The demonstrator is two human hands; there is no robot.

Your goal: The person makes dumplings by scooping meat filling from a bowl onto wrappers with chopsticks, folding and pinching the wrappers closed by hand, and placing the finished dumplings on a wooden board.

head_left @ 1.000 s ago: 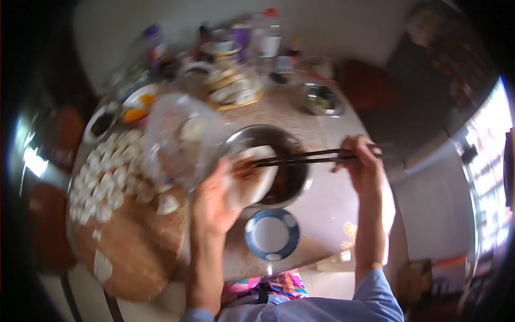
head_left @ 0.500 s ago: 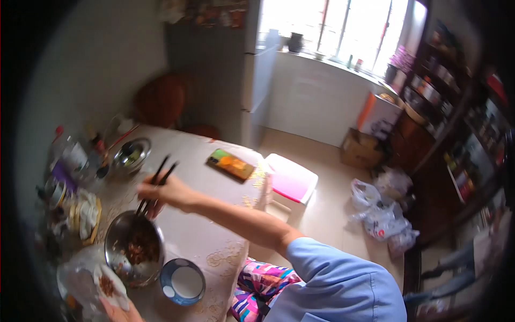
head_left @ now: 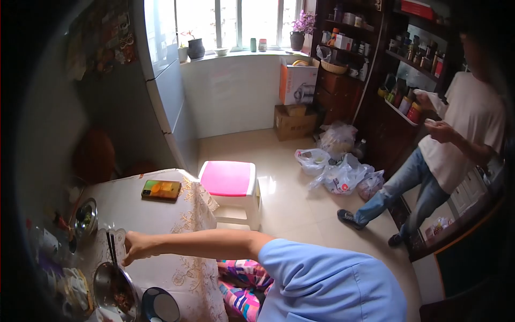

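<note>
My right hand [head_left: 138, 248] reaches over the table, just above the rim of a steel bowl [head_left: 98, 284]. Its fingers point down and look parted, though partly hidden from me. Beside them, a pair of dark chopsticks [head_left: 111, 248] stands in the bowl, seemingly clear of the hand. Reddish-brown filling [head_left: 123, 298] lies inside the bowl. To its right is a blue-rimmed bowl [head_left: 160, 307] with a pale inside. At the bottom edge, something white [head_left: 107, 314] shows in part. My left hand is out of view.
A phone [head_left: 161, 190] lies on the patterned tablecloth [head_left: 145, 220]. A small metal bowl [head_left: 86, 219] with greens stands at the left. Beyond the table are a pink-topped stool [head_left: 228, 178] and plastic bags [head_left: 343, 174] on the floor. Another person [head_left: 445, 134] stands at the right.
The view has swung up and to the right, bringing the other person into sight. My left hand with its filled wrapper has left view. My right hand has come away from the chopsticks.
</note>
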